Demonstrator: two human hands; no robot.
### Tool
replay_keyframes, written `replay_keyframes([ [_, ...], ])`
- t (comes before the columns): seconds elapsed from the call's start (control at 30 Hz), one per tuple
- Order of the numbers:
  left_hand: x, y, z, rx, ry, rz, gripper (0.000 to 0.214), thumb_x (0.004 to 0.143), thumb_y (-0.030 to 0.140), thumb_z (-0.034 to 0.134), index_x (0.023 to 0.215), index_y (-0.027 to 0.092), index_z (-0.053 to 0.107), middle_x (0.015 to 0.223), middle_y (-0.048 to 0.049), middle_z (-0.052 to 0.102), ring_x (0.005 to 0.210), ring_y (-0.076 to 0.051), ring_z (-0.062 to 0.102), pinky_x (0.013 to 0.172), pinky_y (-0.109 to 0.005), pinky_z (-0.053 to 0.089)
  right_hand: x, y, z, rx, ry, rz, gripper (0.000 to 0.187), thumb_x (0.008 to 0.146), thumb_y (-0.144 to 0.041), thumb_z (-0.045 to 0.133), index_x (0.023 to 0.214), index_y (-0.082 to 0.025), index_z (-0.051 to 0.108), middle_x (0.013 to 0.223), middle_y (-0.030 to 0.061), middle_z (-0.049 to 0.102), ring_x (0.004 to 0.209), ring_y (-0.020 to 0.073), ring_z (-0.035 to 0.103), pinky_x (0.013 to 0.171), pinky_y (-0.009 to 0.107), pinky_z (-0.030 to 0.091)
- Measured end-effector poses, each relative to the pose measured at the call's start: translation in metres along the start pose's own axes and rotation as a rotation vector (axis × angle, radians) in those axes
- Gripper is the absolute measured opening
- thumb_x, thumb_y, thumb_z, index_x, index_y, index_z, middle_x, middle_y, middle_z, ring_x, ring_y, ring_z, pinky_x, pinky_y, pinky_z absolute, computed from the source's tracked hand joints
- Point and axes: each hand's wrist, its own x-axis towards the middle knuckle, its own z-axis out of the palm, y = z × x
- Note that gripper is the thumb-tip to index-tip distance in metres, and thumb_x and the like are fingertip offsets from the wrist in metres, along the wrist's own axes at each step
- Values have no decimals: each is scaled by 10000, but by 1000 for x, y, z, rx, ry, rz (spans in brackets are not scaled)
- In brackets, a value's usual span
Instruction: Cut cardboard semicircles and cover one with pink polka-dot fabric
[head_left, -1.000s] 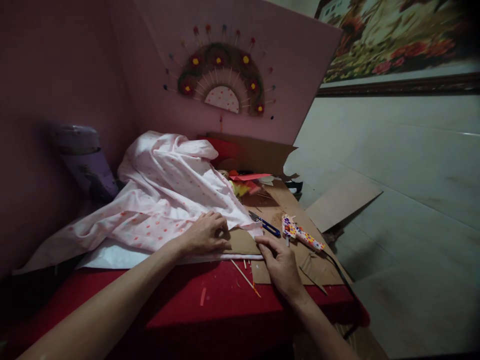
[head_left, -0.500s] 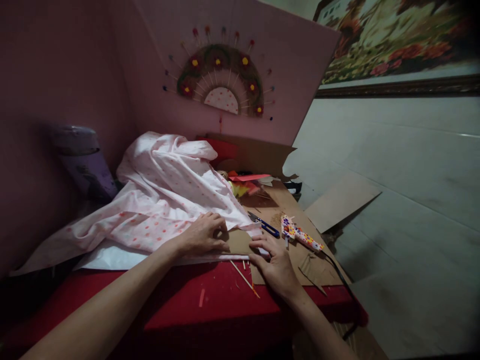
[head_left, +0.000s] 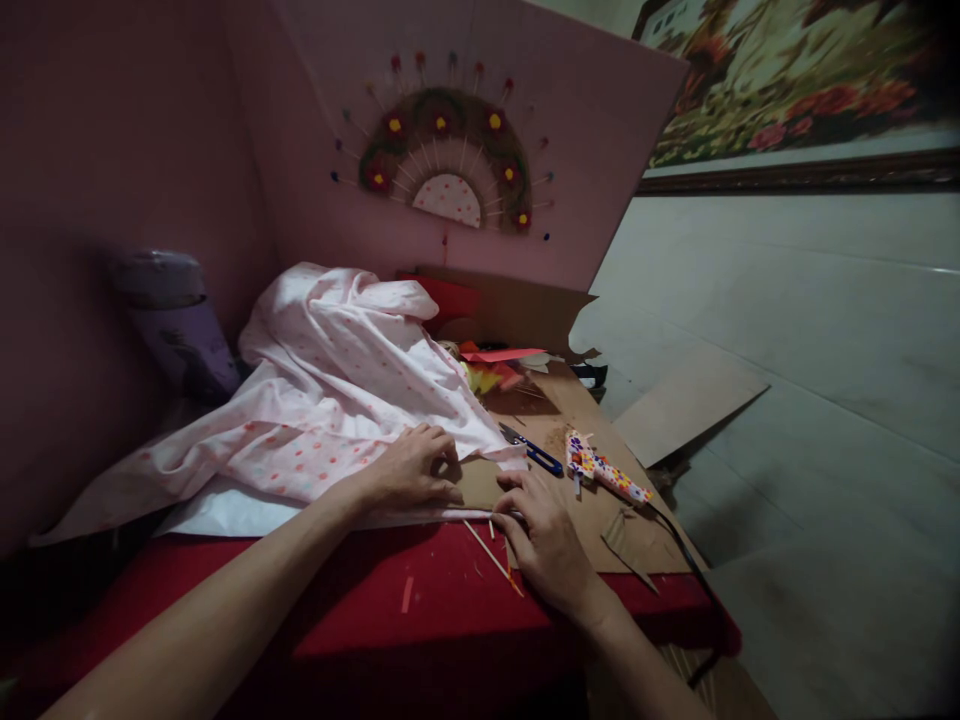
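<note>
My left hand (head_left: 411, 470) rests on a pink polka-dot cloth (head_left: 322, 400) near its front edge, fingers curled and pressing it against a piece of cardboard (head_left: 480, 485). My right hand (head_left: 546, 540) lies on the cardboard at the cloth's right corner, fingers bent and pinching the cloth's hem. Under the cloth a white sheet (head_left: 225, 512) sticks out. Both lie on a red table (head_left: 420, 600).
Small blue-handled scissors (head_left: 534, 451) and a flower-patterned glue gun (head_left: 604, 473) with a black cord lie just right of my hands. Thin sticks (head_left: 491, 558) lie on the table. A purple flask (head_left: 176, 325) stands at left, a pink board with a fan decoration (head_left: 446, 160) behind, cardboard (head_left: 686, 400) on the floor.
My right hand has slid left and closer along the cloth's front edge, from beside the scissors to the hem corner. My left hand has stayed in place.
</note>
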Motion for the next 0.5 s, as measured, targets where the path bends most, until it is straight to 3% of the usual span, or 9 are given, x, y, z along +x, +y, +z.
replay_keyframes([
  [0.2,0,2,-1,-14,-10,-6,315,635,427,704,823,205,585,874,-30,549,850,-206,467,732,-313,348,2,1,3,-83,-9,23,114,849,-111,446,792,-186,510,1045,120,531,1034,253,492,883,420,403],
  [0.5,0,2,0,-3,-4,-8,321,626,404,712,828,200,569,884,-30,547,863,-209,466,745,-318,357,5,3,5,39,44,83,138,862,-122,436,751,-195,472,977,76,508,987,208,483,852,354,388],
])
